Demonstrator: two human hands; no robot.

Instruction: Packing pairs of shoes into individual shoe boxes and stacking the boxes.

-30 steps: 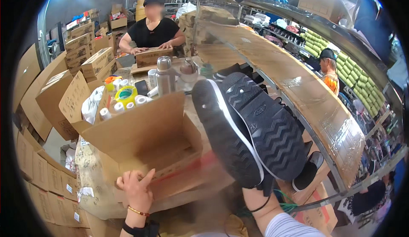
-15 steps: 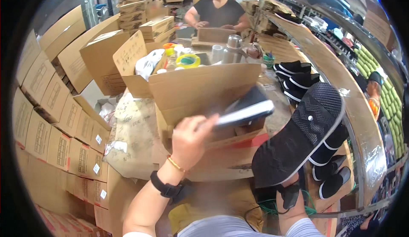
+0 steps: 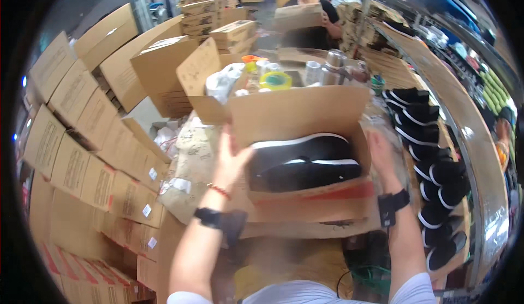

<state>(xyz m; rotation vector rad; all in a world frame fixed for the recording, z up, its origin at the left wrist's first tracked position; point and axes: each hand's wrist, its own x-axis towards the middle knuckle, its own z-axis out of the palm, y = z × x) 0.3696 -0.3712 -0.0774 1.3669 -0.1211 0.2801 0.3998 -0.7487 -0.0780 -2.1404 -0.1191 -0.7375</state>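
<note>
Black shoes with long white edges (image 3: 308,146): two are lying inside the open brown cardboard box (image 3: 305,211).
Left hand (image 3: 232,161): spreading its thumb at the box's left side; whether it is gripping, I cannot tell.
Right hand (image 3: 383,154): pointing blurry, uncurled fingers beside the right side.

Shoes (image 3: 305,150) lie in the box (image 3: 305,208), tape roll (image 3: 266,81) behind.
</note>
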